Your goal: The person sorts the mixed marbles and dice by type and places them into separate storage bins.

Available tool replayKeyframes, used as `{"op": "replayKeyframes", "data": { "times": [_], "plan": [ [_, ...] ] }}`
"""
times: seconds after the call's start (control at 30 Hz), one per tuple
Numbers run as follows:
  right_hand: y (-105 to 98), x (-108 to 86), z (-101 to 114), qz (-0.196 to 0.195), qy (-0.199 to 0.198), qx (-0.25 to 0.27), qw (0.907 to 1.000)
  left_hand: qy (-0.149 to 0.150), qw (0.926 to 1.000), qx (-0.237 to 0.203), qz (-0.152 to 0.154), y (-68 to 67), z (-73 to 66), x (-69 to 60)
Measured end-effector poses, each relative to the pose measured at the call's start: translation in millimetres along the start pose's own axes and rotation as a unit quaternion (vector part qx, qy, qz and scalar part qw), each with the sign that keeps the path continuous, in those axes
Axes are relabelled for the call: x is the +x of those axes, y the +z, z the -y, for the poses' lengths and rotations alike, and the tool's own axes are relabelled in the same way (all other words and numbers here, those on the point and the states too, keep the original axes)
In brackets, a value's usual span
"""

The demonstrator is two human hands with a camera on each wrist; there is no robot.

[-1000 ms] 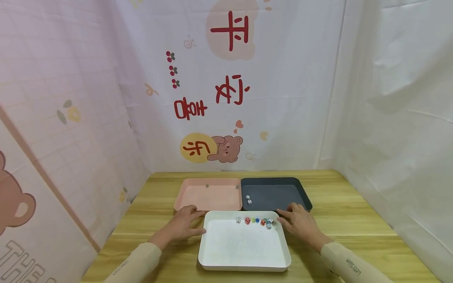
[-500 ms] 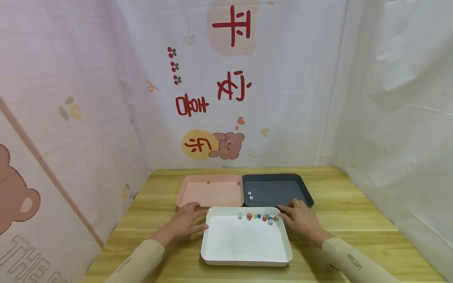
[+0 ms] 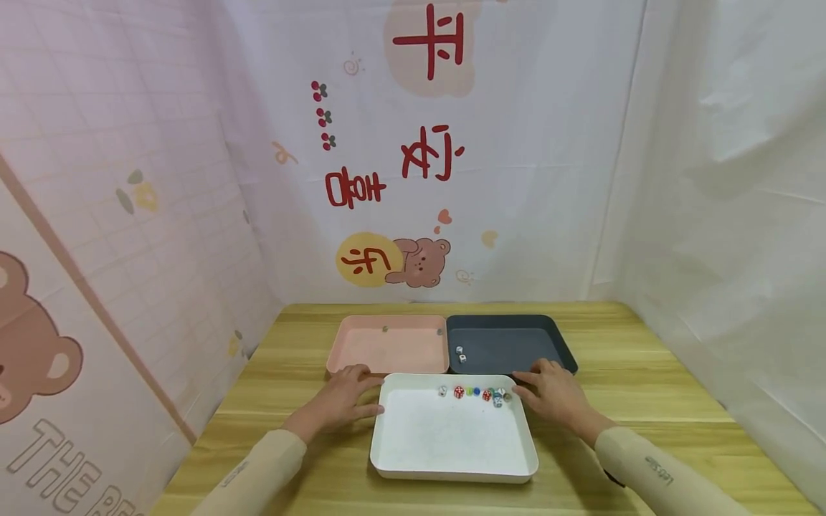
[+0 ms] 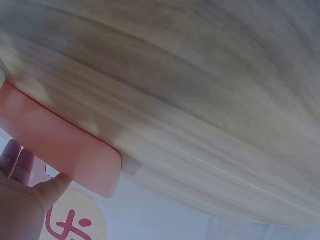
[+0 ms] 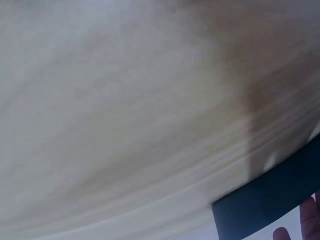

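A white tray (image 3: 452, 441) lies in the head view between both hands. Along its far edge sit a whitish die (image 3: 442, 390), a red die (image 3: 459, 392), a yellow-green bead (image 3: 470, 391), a blue bead (image 3: 477, 391), another red die (image 3: 487, 395) and a few more small pieces at the far right corner. My left hand (image 3: 343, 400), fingers loosely spread, touches the tray's left rim. At the far right corner my right hand (image 3: 556, 393) rests with relaxed fingers against the rim. Neither hand grips anything. In the left wrist view, left fingers (image 4: 50, 190) show near the pink tray's side.
Behind the white tray, a pink tray (image 3: 390, 351) with two small beads adjoins a dark blue-grey tray (image 3: 510, 347) holding two white dice (image 3: 461, 354). The wooden table (image 3: 645, 401) extends to both sides. White printed cloth (image 3: 516, 143) hangs around it.
The head view has shifted slightly, so everything sits a little higher and further right in it. Both hands stay at the white tray's sides, and the dice and beads keep their places.
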State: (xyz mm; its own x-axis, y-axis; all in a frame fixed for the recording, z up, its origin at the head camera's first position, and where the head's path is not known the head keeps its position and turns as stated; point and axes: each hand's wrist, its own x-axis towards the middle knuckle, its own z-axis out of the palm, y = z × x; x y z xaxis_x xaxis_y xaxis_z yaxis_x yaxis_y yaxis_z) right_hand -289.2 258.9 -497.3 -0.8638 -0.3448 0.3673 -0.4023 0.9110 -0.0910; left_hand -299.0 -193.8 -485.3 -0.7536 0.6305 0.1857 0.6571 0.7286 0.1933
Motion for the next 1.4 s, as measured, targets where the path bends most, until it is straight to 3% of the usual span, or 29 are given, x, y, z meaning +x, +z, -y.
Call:
{"op": "replayKeyframes", "data": {
  "times": [0.2,0.4,0.6,0.83,1.07,1.4],
  "plan": [
    [-2.1,9.5,9.0,-0.011,-0.013,0.01,0.9998,0.003,1.0,-0.004,-0.003,2.5,1.7,-2.4],
    [-12.8,28.9,32.5,-0.011,-0.023,0.037,0.999,-0.003,0.9999,-0.014,0.008,1.8,0.0,0.2],
    [-20.8,49.7,72.3,0.04,0.012,0.088,0.9953,-0.012,0.9995,-0.027,0.01,-2.0,-1.5,-2.5],
    [-13.5,64.5,105.6,0.115,0.06,0.11,0.9854,0.0,0.9997,-0.025,0.004,-2.1,-2.5,-2.6],
    [0.9,67.4,114.4,0.168,0.087,0.096,0.9773,0.001,0.9997,-0.023,0.01,-2.3,-2.3,0.2],
    [13.6,65.1,119.8,0.16,0.056,0.064,0.9834,-0.004,0.9998,-0.019,0.01,-5.8,-7.9,-0.6]
  ]
}}
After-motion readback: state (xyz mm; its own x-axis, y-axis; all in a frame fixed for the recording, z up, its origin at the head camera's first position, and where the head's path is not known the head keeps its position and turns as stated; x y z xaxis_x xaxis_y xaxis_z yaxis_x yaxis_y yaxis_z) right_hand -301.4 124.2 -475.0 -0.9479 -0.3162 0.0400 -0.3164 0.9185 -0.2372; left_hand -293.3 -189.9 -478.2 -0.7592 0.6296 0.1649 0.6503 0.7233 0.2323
